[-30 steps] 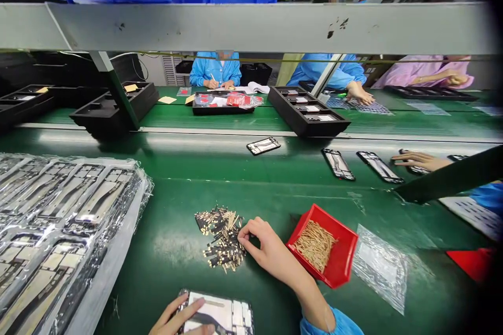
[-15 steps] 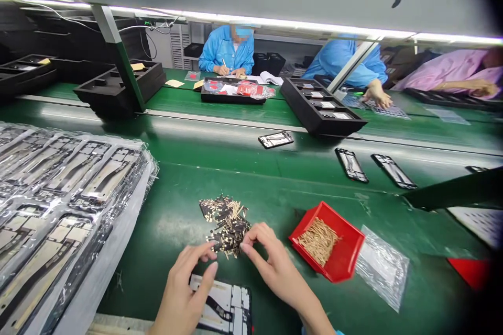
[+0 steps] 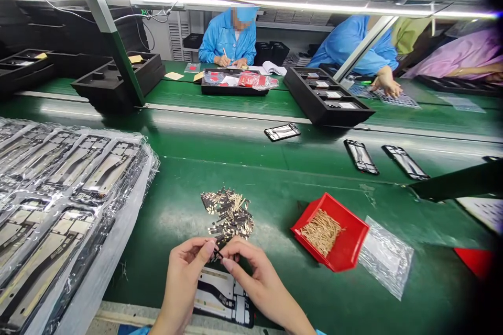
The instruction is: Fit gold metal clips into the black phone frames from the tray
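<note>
My left hand [image 3: 184,277] and my right hand [image 3: 257,285] meet above a phone frame [image 3: 222,298] lying at the near table edge. Both pinch one small black and gold flex part [image 3: 217,254] between their fingertips. Just beyond the hands lies a heap of the same small flex parts [image 3: 228,214] on the green mat. A red bin [image 3: 351,243] with thin gold strips stands to the right of the heap.
Wrapped trays of phone frames [image 3: 58,199] fill the left side. A clear plastic bag [image 3: 387,259] lies beside the red bin. Three phone frames [image 3: 360,157] ride the green conveyor beyond. Black trays [image 3: 328,102] and other people in blue coats are across the belt.
My right hand left the heap with one small part. My left hand rose from the phone frame and joined it, and both hands drew back toward me over the frame.
</note>
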Demonstrator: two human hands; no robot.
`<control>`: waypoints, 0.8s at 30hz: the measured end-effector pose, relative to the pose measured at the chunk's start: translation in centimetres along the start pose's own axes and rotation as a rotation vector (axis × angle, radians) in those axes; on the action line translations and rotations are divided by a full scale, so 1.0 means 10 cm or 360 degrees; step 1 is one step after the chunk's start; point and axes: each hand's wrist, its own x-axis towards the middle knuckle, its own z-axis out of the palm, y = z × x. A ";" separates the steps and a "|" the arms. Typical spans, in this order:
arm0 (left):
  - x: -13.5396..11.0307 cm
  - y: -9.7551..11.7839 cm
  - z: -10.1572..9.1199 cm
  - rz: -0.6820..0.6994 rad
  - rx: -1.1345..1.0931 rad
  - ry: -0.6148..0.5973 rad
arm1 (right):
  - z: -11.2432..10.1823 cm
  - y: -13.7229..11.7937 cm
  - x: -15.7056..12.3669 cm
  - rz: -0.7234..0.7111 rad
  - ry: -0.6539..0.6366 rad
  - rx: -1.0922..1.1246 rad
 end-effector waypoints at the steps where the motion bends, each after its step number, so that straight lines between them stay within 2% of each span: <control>1: 0.00 0.00 0.00 0.0001 -0.0011 0.0004 | 0.01 0.00 0.00 -0.0007 0.0006 -0.0005; 6: 0.01 -0.02 0.02 0.0042 -0.0053 -0.0053 | 0.02 -0.01 0.03 -0.0076 0.0040 -0.0007; 9: 0.00 -0.03 0.01 0.0120 0.0053 -0.0129 | 0.02 -0.02 0.03 -0.0106 0.0051 0.0006; 12: -0.04 -0.11 -0.03 0.0277 0.0195 -0.0377 | 0.03 -0.02 0.03 -0.0117 0.0070 0.0011; 15: -0.11 -0.25 -0.06 0.0298 0.0112 -0.0673 | 0.07 -0.04 0.01 -0.0146 0.0079 -0.0022; 16: -0.13 -0.30 -0.07 0.0273 0.0083 -0.0682 | 0.09 -0.05 -0.01 -0.0169 0.0078 -0.0064; 18: -0.15 -0.36 -0.07 0.0208 0.0083 -0.0518 | 0.09 -0.07 -0.06 -0.0259 0.0114 -0.0240; 20: -0.13 -0.35 -0.06 0.0136 0.0092 -0.0254 | -0.02 -0.06 -0.14 -0.0393 0.0273 -0.0531; 21: -0.11 -0.32 -0.07 0.0096 0.0079 -0.0166 | -0.13 -0.05 -0.20 -0.0450 0.0427 -0.0697; 24: -0.03 -0.18 -0.10 -0.0037 0.0063 -0.0167 | -0.67 0.04 -0.44 -0.0489 0.1103 -0.1172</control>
